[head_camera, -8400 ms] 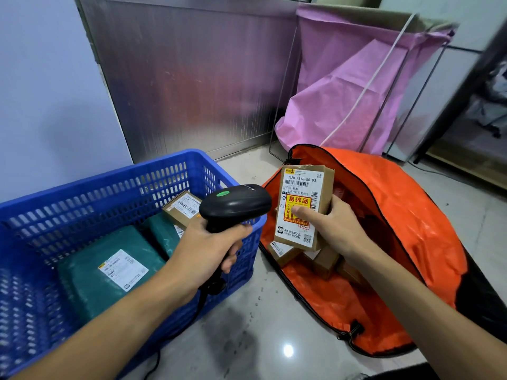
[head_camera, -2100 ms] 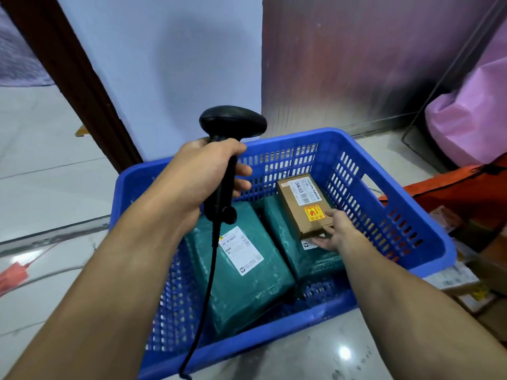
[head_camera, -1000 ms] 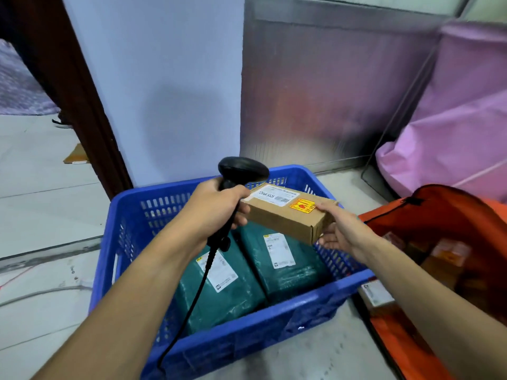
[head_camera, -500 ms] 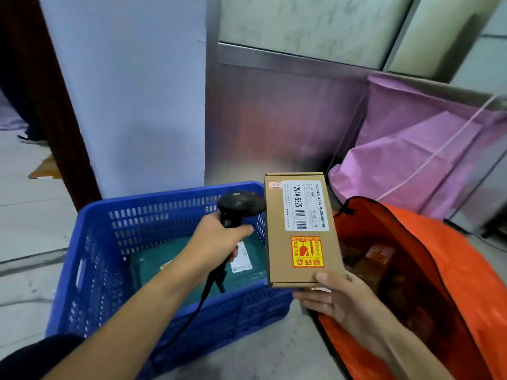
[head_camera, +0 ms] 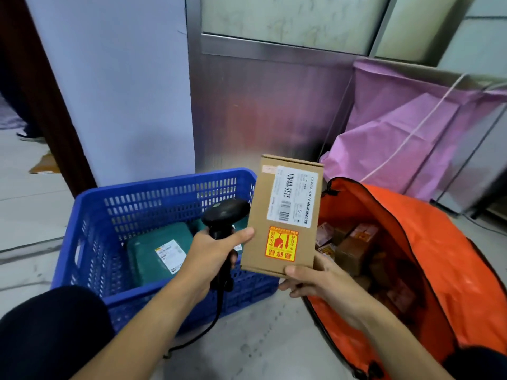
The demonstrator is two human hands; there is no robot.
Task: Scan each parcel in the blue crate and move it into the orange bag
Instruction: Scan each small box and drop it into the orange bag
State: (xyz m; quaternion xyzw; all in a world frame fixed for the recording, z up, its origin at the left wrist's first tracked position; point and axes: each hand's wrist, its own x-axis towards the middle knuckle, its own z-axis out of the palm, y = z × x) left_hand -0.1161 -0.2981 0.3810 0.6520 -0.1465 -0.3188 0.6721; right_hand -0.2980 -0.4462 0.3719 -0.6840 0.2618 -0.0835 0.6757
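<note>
Scan step: right grip [head_camera: 315, 278] held the cardboard parcel [head_camera: 285, 218] upright by its lower edge, between blue crate [head_camera: 90, 215] and orange bag [head_camera: 439, 242]. Left grip [head_camera: 216, 250] clasped the scanner [head_camera: 226, 212], seemingly not yet on the barcode. Next: line those up, then drop it bagward.

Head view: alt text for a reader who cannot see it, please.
The right hand holds a cardboard parcel upright, label facing the camera, beside the black scanner gripped in the left hand. Behind them on the floor sit a blue crate holding green parcels and an open orange bag holding small boxes.
</note>
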